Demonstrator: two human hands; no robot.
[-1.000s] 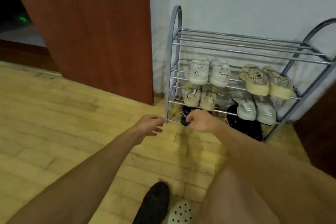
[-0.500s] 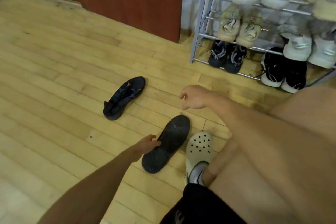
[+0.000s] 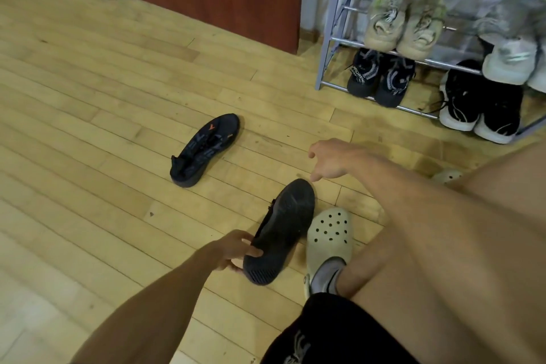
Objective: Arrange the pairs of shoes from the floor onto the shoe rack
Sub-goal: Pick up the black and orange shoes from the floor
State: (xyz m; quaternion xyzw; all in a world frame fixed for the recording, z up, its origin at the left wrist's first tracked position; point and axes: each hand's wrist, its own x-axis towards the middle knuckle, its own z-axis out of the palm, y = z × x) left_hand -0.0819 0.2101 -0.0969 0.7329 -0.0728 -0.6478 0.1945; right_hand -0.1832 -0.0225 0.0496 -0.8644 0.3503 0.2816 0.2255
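Pale wooden floorboards [image 3: 88, 97] run to a metal shoe rack [image 3: 327, 47] at upper right, where a black sneaker [image 3: 362, 74] on the bottom tier shows white lettering starting "PRO". Lower centre, the left hand [image 3: 233, 251] grips the heel end of a sole-up black shoe [image 3: 283, 227]. The right hand [image 3: 334, 159] hovers near its toe, fingers loose, empty. A second black shoe [image 3: 206, 148], orange-marked, lies at centre.

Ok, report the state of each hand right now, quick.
Left hand: grips the heel end of the sole-up black shoe.
Right hand: open, fingers relaxed, holds nothing.
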